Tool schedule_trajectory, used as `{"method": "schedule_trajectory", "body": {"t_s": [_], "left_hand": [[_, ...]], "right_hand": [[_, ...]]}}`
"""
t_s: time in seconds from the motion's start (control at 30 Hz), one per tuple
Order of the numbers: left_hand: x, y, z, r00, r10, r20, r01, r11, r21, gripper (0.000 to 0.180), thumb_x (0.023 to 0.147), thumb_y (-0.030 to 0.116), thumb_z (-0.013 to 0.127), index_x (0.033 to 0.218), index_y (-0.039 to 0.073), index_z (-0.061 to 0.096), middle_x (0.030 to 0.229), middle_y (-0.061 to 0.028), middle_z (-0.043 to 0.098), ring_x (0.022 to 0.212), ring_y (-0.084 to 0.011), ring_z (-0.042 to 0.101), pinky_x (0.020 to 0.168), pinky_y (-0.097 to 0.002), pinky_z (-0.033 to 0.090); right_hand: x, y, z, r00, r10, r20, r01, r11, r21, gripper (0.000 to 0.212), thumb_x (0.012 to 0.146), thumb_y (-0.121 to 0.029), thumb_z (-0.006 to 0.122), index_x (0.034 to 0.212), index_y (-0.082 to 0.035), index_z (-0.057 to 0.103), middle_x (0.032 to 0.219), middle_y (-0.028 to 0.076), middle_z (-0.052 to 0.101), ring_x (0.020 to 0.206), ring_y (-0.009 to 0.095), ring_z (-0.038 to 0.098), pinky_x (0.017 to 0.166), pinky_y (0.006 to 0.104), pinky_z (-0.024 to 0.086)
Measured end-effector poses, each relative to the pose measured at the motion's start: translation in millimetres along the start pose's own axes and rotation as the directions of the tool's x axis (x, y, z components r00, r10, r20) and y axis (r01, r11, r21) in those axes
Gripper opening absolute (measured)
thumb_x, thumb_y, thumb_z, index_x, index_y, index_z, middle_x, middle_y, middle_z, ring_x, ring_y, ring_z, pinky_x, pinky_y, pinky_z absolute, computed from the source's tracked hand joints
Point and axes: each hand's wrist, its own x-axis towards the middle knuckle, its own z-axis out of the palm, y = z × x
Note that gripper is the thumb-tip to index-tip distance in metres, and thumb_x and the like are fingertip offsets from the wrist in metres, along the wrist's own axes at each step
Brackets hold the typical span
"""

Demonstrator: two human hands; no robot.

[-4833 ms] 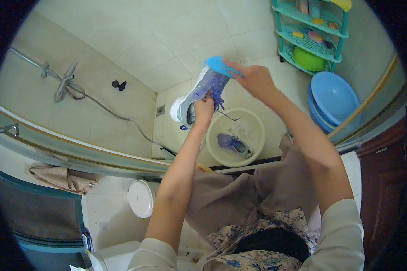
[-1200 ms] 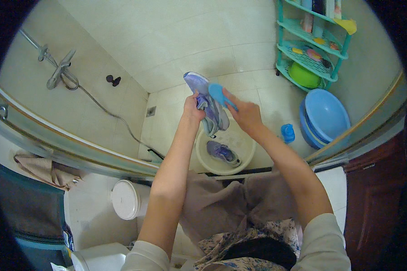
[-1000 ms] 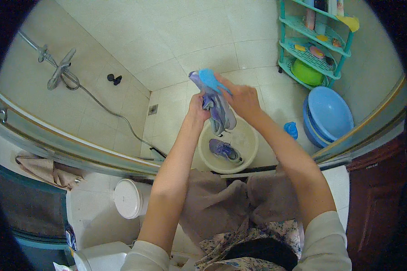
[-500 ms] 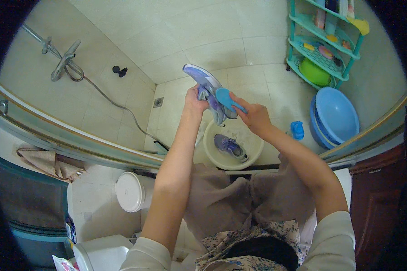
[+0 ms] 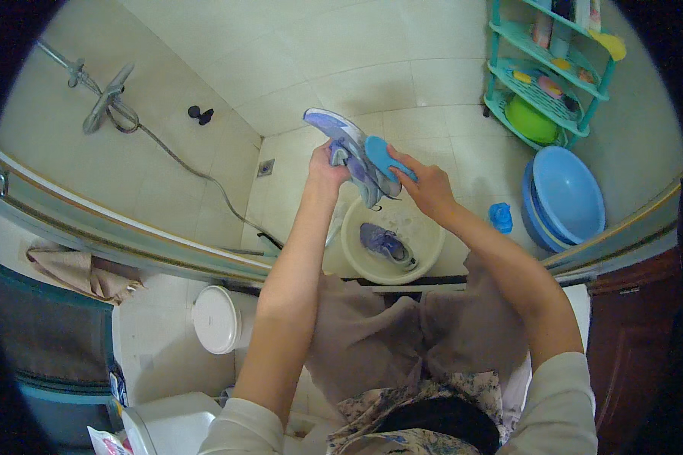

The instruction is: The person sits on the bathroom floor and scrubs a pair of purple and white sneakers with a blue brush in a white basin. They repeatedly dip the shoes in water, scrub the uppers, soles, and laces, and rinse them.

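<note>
Above a pale basin, my left hand (image 5: 328, 165) is closed round a purple-grey sneaker (image 5: 341, 135), which is tilted with one end up and to the left. My right hand (image 5: 430, 188) grips a blue scrub brush (image 5: 382, 155) by its handle, the head against the side of that sneaker; its bristles are hidden. Below them, a second purple sneaker (image 5: 383, 243) lies in the basin (image 5: 431, 256), which seems to hold some water. Laces dangle from the held sneaker over the basin's far rim.
Blue washbasins (image 5: 568, 193) lean together at the right, near a small blue object (image 5: 499, 218). A green corner shelf (image 5: 552, 102) stands behind them. On the left are a shower hose (image 5: 186, 168), a sliding-door rail (image 5: 129, 224) and a white lidded bucket (image 5: 217, 320).
The brush has shifted slightly right and up along the held sneaker, its head now more upright. My left hand and the sneaker have barely moved.
</note>
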Motion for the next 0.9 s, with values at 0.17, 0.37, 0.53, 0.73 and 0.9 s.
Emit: {"method": "schedule_trajectory", "body": {"t_s": [0.17,0.37,0.53,0.73,0.9], "left_hand": [[7,-21,-2,0.998,-0.063,0.02,0.062,0.998,0.023,0.034,0.091,0.02,0.028,0.101,0.0,0.053,0.101,-0.0171,0.058,0.096,-0.0328,0.054,0.093,-0.0485,0.037],[-6,-17,8,0.997,-0.073,0.014,0.071,0.992,0.102,0.033,0.091,0.021,0.03,0.099,0.002,0.055,0.1,-0.0155,0.059,0.096,-0.0305,0.054,0.093,-0.0466,0.038],[-6,-15,2,0.997,-0.037,0.072,0.03,0.995,0.099,0.032,0.091,0.022,0.032,0.098,0.002,0.056,0.1,-0.0136,0.06,0.095,-0.0279,0.055,0.09,-0.0439,0.041],[-11,-19,12,1.0,-0.021,0.015,0.02,0.999,0.05,0.033,0.089,0.018,0.032,0.101,-0.001,0.055,0.103,-0.0171,0.059,0.096,-0.0315,0.056,0.093,-0.0467,0.04],[-13,-23,19,1.0,-0.007,0.0,0.007,0.999,0.048,0.034,0.09,0.02,0.031,0.103,0.0,0.055,0.106,-0.0169,0.058,0.099,-0.0313,0.054,0.095,-0.047,0.037]], "right_hand": [[36,-9,-1,0.994,-0.014,-0.107,0.002,0.994,-0.112,0.04,0.083,-0.035,0.054,0.123,-0.031,0.048,0.074,0.015,0.062,0.064,0.033,0.059,0.06,0.0414,0.047],[57,7,-10,0.928,0.353,-0.123,-0.29,0.887,0.359,0.038,0.081,-0.033,0.057,0.117,-0.02,0.056,0.087,0.016,0.063,0.082,0.027,0.062,0.072,0.0358,0.046],[37,16,0,0.932,0.325,-0.159,-0.227,0.868,0.443,0.037,0.082,-0.026,0.058,0.116,-0.013,0.057,0.092,0.008,0.063,0.071,0.013,0.051,0.065,0.026,0.041],[33,6,-8,0.951,0.26,-0.17,-0.163,0.883,0.44,0.036,0.083,-0.023,0.059,0.117,-0.011,0.056,0.108,0.01,0.061,0.087,0.013,0.056,0.076,0.0253,0.043],[33,0,-12,0.961,0.232,-0.149,-0.156,0.903,0.401,0.036,0.084,-0.023,0.058,0.118,-0.012,0.055,0.114,0.012,0.058,0.102,0.02,0.056,0.086,0.0287,0.042]]}}
